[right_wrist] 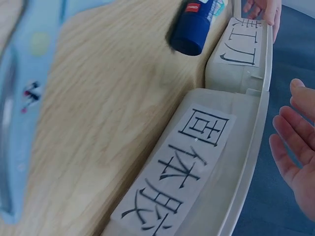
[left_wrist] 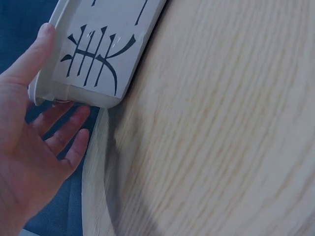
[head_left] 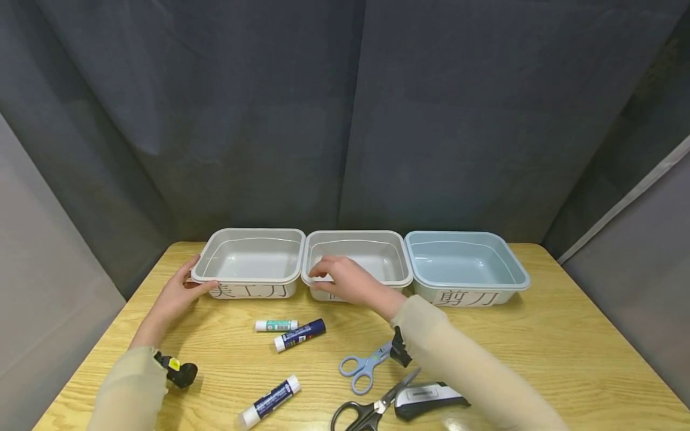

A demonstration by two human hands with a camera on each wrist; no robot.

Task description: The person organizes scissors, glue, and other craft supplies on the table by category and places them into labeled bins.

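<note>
My left hand [head_left: 182, 293] grips the front left corner of the left grey plastic bin [head_left: 250, 280], its thumb on the front rim and its fingers round the side. In the left wrist view the thumb [left_wrist: 42, 46] lies along the rim beside the paper label. My right hand [head_left: 350, 281] hovers over the front left part of the middle grey bin [head_left: 372, 282], holding nothing. Its fingers [right_wrist: 295, 132] are loosely bent and apart from the rim in the right wrist view. A label [right_wrist: 177, 167] covers that bin's front wall.
A light blue bin [head_left: 469, 284] stands at the right of the row. Before the bins lie a small glue stick [head_left: 277, 325], two blue glue sticks [head_left: 300, 334] [head_left: 272, 400], blue scissors [head_left: 363, 366], black scissors [head_left: 372, 413] and a utility knife [head_left: 428, 398]. A dark curtain [head_left: 345, 120] hangs behind.
</note>
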